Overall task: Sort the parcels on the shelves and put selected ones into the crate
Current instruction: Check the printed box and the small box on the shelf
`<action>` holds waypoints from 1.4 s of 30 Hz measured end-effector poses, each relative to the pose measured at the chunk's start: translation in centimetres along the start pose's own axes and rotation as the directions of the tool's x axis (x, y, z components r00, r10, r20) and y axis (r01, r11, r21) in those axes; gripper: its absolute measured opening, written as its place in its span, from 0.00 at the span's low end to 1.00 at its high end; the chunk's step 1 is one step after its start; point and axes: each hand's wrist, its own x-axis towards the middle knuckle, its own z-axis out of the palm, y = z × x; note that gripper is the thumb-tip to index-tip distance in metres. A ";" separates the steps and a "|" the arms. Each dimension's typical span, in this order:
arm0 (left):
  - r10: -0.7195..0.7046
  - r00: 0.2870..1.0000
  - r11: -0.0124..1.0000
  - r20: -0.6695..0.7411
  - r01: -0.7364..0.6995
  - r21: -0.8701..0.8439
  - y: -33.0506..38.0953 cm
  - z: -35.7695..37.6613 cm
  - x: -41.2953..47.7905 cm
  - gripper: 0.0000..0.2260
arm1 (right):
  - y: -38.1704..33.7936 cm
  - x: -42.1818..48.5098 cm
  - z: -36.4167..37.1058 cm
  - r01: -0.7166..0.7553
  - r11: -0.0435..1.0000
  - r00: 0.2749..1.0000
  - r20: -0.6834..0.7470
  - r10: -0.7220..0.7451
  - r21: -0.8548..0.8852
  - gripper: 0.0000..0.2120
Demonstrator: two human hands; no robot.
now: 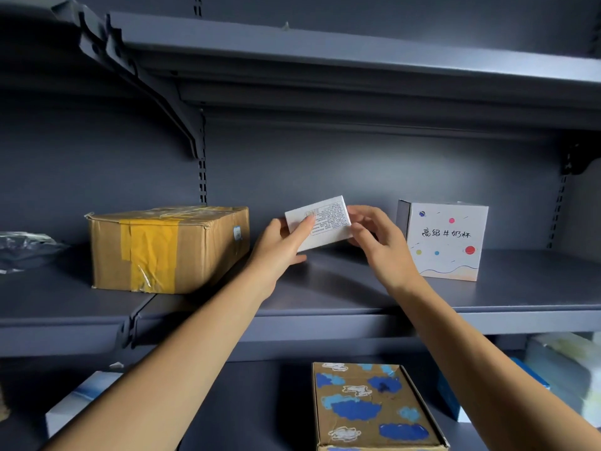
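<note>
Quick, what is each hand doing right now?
Left hand: holds the small white box by its left end.
Right hand: pinches the same box's right end.

Upper shelf [325, 50]: overhangs the bay.

Middle shelf [357, 288]: a bag [22, 252] lies at the far left. A carton [166, 249] stands right of it, apart. A cube box [445, 240] stands toward the right. The small box [320, 222] is between carton and cube box, tilted and touching neither. Whether it touches the board cannot be told. The left hand [283, 245] holds its left end, the right hand [380, 242] its right end. The right hand is just beside the cube box.

Lower shelf [260, 402]: a flat box [370, 405] lies below the small box, toward the front. An end box [78, 398] lies at the left, under the left forearm. Further boxes [559, 366] sit at the far right, partly behind the right forearm.
</note>
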 end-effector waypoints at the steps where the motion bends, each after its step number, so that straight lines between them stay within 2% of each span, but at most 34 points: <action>1: 0.008 1.000 1.000 0.000 -0.008 0.006 0.0 -0.1 0.0 0.14 | 0.0 0.1 -0.1 -0.033 0.998 0.999 -0.001 0.033 0.053 0.09; 4: 0.042 0.998 0.997 0.047 -0.045 0.065 -0.3 -0.6 0.2 0.13 | -0.1 0.4 -0.1 -0.165 0.972 0.983 -0.057 0.176 0.167 0.09; 8: 0.157 0.967 0.955 0.200 -0.200 0.219 -0.8 -0.6 0.0 0.23 | 0.5 1.0 -0.2 -0.339 0.900 0.917 -0.117 0.381 0.273 0.12; 11: 0.159 0.951 0.939 0.267 -0.229 0.257 -1.0 -0.4 -0.4 0.26 | 1.0 1.1 -0.7 -0.362 0.892 0.911 -0.102 0.400 0.272 0.18; 14: 0.129 0.955 0.946 0.267 -0.200 0.255 -0.9 -0.2 -0.5 0.26 | 1.0 0.9 -0.9 -0.314 0.905 0.932 -0.088 0.351 0.289 0.16; 17: 0.111 0.971 0.957 0.211 -0.162 0.239 -0.5 0.0 -0.6 0.24 | 0.7 0.8 -1.0 -0.266 0.919 0.952 -0.071 0.298 0.289 0.16; 19: 0.120 0.985 0.959 0.123 -0.147 0.242 -0.1 0.0 -0.5 0.18 | 0.7 0.8 -0.9 -0.255 0.919 0.958 -0.047 0.281 0.301 0.15; 22: 0.110 0.993 0.984 0.032 -0.113 0.139 0.5 -0.3 -0.4 0.14 | 0.6 0.8 -0.4 -0.248 0.917 0.960 -0.048 0.276 0.312 0.18; 26: 0.072 0.996 0.997 -0.047 -0.071 0.018 1.0 -0.5 -0.6 0.14 | 0.6 1.1 -0.5 -0.311 0.881 0.914 -0.141 0.380 0.356 0.27; 30: -0.034 0.993 0.999 -0.109 0.035 0.010 0.9 -0.9 -0.2 0.13 | 0.9 1.3 -1.0 -0.354 0.886 0.891 -0.179 0.417 0.301 0.33; 34: -0.102 0.986 0.994 -0.132 0.105 0.021 1.3 -1.4 0.1 0.13 | 1.1 1.4 -1.3 -0.332 0.928 0.901 -0.235 0.365 0.167 0.30; 37: -0.177 0.979 0.984 -0.101 0.179 0.014 1.2 -1.3 0.3 0.07 | 1.1 1.4 -1.8 -0.346 0.931 0.919 -0.159 0.362 0.121 0.26; 40: -0.259 0.959 0.966 -0.113 0.253 -0.060 0.4 -1.4 0.7 0.10 | 0.9 1.2 -2.6 -0.361 0.932 0.927 -0.100 0.362 0.033 0.18; 42: -0.290 0.943 0.954 -0.163 0.272 -0.126 0.1 -1.7 1.1 0.11 | 0.8 1.2 -3.1 -0.393 0.920 0.912 -0.126 0.390 -0.001 0.17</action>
